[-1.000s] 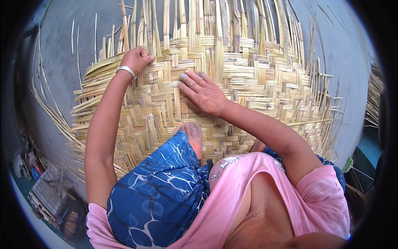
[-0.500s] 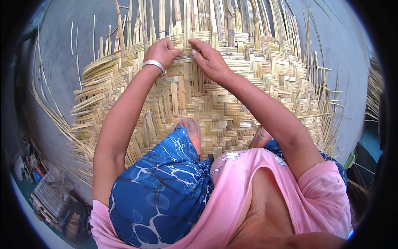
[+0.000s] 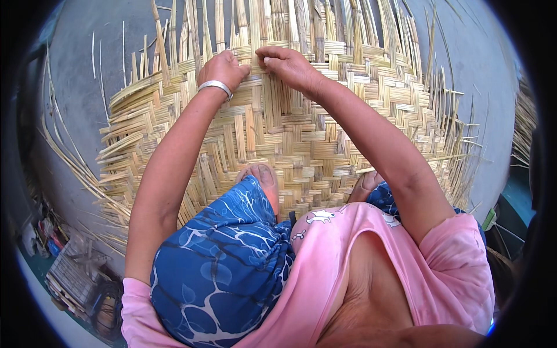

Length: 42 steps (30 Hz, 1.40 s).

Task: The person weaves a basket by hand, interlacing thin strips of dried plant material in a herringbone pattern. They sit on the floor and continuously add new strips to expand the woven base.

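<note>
A half-woven mat [image 3: 313, 139] of flat, pale-yellow reed or cane strips spreads beneath both my hands. At its far side, loose strips [image 3: 253, 26] stick out away from me. My left hand [image 3: 224, 69], with a silver bangle at the wrist, is closed with its thumb toward the middle; it grips at the weave, fingertips mostly hidden. Just to its right, my right hand [image 3: 292, 69] is bent inward, thumb and forefinger closed at the edge of an upright strip. A narrow gap with strips running through it separates the two hands.
My bare feet [image 3: 264, 177] rest on the mat's near part. Loose strips [image 3: 61, 133] lie on the grey floor [image 3: 81, 75] at left. A strip bundle [image 3: 525, 124] is at the far right. Clutter with a wire rack [image 3: 69, 269] stands lower left.
Both hands have shifted slightly left in the picture, along with the mat. My right thumb and forefinger have drawn closer together, and that hand sits a little higher.
</note>
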Available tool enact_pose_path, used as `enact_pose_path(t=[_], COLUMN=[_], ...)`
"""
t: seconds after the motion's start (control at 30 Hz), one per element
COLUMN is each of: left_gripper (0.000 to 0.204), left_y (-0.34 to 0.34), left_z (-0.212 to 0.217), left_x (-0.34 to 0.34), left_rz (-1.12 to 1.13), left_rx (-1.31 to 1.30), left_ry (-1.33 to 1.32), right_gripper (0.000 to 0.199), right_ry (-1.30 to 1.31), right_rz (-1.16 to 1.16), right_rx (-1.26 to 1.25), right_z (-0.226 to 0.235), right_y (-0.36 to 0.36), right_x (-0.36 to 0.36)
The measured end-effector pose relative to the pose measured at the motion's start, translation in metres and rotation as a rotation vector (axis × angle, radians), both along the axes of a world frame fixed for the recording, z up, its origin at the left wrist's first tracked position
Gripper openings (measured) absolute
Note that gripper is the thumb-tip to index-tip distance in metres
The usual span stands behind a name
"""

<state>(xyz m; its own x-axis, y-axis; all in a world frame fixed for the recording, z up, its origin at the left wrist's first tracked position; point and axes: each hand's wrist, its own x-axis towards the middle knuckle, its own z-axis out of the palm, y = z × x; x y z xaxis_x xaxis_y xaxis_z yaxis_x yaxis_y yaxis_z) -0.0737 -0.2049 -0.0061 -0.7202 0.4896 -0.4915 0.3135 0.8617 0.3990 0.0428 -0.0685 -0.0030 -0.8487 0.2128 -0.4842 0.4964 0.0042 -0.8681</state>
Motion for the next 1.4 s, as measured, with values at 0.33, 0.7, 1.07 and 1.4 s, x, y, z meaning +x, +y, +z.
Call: enact_pose_path(t=[0.33,0.7,1.07,1.4], left_gripper=[0.027,0.041,0.045,0.042], left_y=[0.002,-0.009,0.006,0.015], left_z=[-0.005,0.005,0.018,0.019], left_x=[-0.004,0.012,0.037,0.034], left_rz=[-0.016,-0.133,-0.034,-0.077], left_rx=[0.033,0.060,-0.059,-0.178], left_ry=[-0.049,-0.072,-0.056,-0.148], right_gripper=[0.039,0.034,0.032,0.026], right_ry=[-0.063,0.002,0.124,0.095], right_rz=[-0.027,-0.135,-0.081,0.045], right_rx=[-0.139,-0.135,0.297,0.523], right_z=[0.004,0.018,0.013,0.019], right_y=[0.004,0.002,-0.022,-0.036], right_x=[-0.010,0.014,0.054,0.045])
